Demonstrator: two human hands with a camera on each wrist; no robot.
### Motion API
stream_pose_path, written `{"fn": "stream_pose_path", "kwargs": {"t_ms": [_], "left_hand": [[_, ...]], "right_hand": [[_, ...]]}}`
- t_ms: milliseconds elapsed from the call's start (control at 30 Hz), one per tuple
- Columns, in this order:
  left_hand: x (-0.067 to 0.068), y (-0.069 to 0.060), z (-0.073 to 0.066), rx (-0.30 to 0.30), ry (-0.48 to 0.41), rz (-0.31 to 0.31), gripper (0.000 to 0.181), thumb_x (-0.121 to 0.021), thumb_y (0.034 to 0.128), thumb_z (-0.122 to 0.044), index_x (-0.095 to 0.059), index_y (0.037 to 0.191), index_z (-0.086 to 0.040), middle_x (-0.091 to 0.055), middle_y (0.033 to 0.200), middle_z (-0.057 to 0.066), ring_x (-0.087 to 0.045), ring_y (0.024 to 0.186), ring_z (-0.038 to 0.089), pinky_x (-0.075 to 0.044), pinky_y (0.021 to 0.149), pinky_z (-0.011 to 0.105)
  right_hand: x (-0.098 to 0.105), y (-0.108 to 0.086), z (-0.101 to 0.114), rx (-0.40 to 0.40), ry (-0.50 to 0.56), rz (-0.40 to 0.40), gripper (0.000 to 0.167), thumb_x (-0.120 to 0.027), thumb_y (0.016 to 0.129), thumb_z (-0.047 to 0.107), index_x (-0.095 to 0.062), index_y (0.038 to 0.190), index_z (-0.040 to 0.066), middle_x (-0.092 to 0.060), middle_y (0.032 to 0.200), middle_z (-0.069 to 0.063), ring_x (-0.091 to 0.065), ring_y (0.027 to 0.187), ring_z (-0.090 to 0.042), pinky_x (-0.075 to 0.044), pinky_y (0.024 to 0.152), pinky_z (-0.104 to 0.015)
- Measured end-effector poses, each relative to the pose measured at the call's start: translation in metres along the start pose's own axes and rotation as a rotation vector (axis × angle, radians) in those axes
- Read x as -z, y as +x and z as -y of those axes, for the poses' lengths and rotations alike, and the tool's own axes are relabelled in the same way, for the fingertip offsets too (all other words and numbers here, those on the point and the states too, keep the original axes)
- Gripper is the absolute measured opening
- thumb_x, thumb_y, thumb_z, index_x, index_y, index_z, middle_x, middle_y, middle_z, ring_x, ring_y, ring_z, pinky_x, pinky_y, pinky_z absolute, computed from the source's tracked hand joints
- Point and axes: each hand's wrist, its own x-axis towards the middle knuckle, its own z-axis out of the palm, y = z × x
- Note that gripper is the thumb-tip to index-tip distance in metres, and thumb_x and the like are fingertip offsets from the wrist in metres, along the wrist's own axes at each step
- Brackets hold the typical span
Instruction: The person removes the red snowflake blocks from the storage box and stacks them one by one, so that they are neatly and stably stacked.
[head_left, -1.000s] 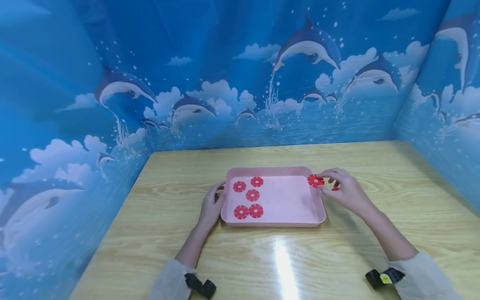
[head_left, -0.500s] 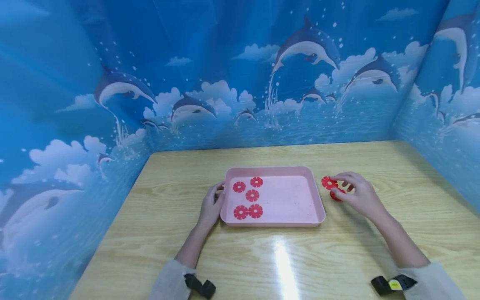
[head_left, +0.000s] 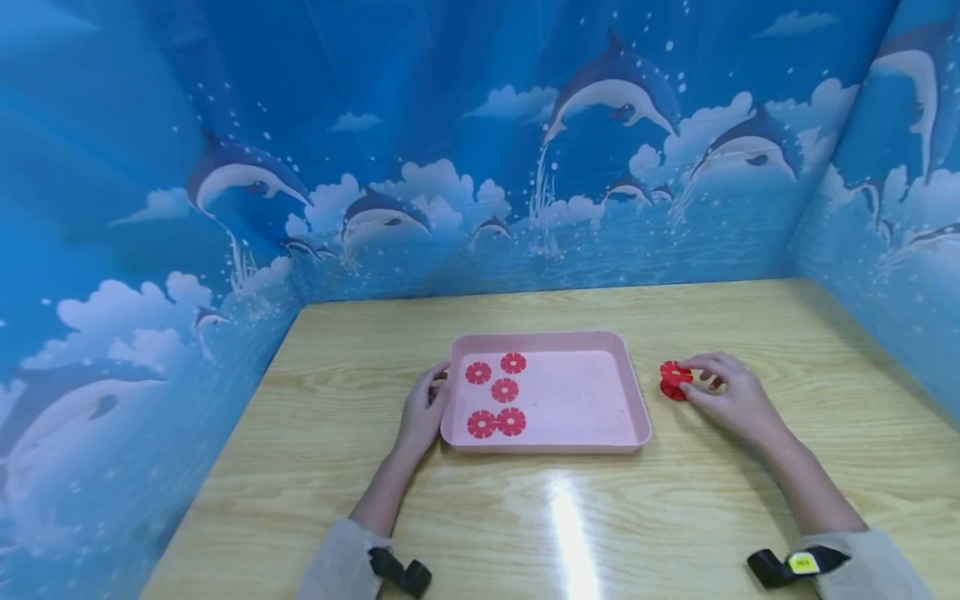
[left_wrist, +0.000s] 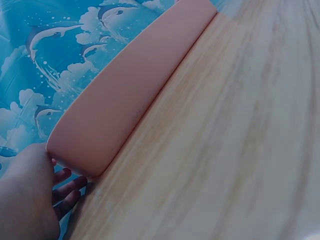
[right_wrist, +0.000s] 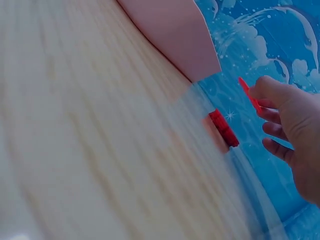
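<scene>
In the head view, my right hand (head_left: pixel 731 396) pinches a red notched plastic disc (head_left: pixel 673 372) between thumb and fingers, right of the pink tray (head_left: pixel 577 447). The right wrist view shows the held disc (right_wrist: pixel 249 94) edge-on and tilted. Below it, apart from it, a short stack of similar red discs (right_wrist: pixel 223 128) stands on the table. From above, the held disc partly covers that stack (head_left: pixel 673 392). My left hand (head_left: pixel 422 410) holds the tray's left side; in the left wrist view its fingers (left_wrist: pixel 69 190) bend by the tray's end wall.
Several red notched discs (head_left: pixel 505 390) lie flat in the left half of the tray, two of them touching at the front. The wooden table (head_left: pixel 360 333) meets a blue dolphin-print curtain (head_left: pixel 450 208) at the back and sides.
My right hand has moved right with the red disc, from above the tray's right rim to above the stack on the table. My left hand and the tray have stayed put.
</scene>
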Motion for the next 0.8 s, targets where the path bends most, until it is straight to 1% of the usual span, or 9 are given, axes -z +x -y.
{"fn": "stream_pose_path", "kwargs": {"t_ms": [233, 467, 600, 800], "left_hand": [[0.000, 0.000, 0.001, 0.000, 0.003, -0.004, 0.035, -0.050, 0.0941, -0.012, -0.050, 0.129, -0.007, -0.054, 0.116, 0.013, -0.056, 0.096, 0.025, -0.048, 0.083, 0.036], [0.001, 0.000, 0.003, -0.020, -0.001, 0.000, 0.035, -0.049, 0.0945, -0.012, -0.050, 0.129, -0.005, -0.054, 0.116, 0.014, -0.056, 0.096, 0.026, -0.048, 0.082, 0.037], [0.000, 0.000, 0.002, -0.007, -0.003, 0.002, 0.035, -0.050, 0.0943, -0.012, -0.050, 0.129, -0.006, -0.054, 0.116, 0.013, -0.057, 0.096, 0.025, -0.048, 0.082, 0.037], [0.001, 0.000, 0.001, 0.003, 0.008, -0.001, 0.035, -0.050, 0.0941, -0.012, -0.050, 0.129, -0.008, -0.054, 0.117, 0.012, -0.056, 0.095, 0.024, -0.048, 0.083, 0.036]], "right_hand": [[-0.003, -0.004, -0.010, 0.019, -0.012, 0.012, 0.029, -0.071, 0.076, 0.003, -0.065, 0.104, -0.001, -0.057, 0.103, -0.016, -0.049, 0.079, -0.022, -0.044, 0.059, -0.021], [-0.005, -0.005, -0.019, 0.030, -0.018, 0.027, 0.029, -0.071, 0.077, 0.003, -0.065, 0.105, 0.000, -0.057, 0.103, -0.015, -0.048, 0.078, -0.019, -0.044, 0.060, -0.019], [-0.005, -0.006, -0.023, 0.028, -0.004, 0.045, 0.029, -0.070, 0.078, 0.003, -0.065, 0.106, 0.000, -0.057, 0.105, -0.015, -0.049, 0.079, -0.018, -0.043, 0.061, -0.018], [-0.004, -0.007, -0.025, 0.023, 0.002, 0.070, 0.028, -0.068, 0.080, 0.004, -0.064, 0.107, 0.000, -0.056, 0.107, -0.016, -0.048, 0.082, -0.019, -0.041, 0.063, -0.019]]}}
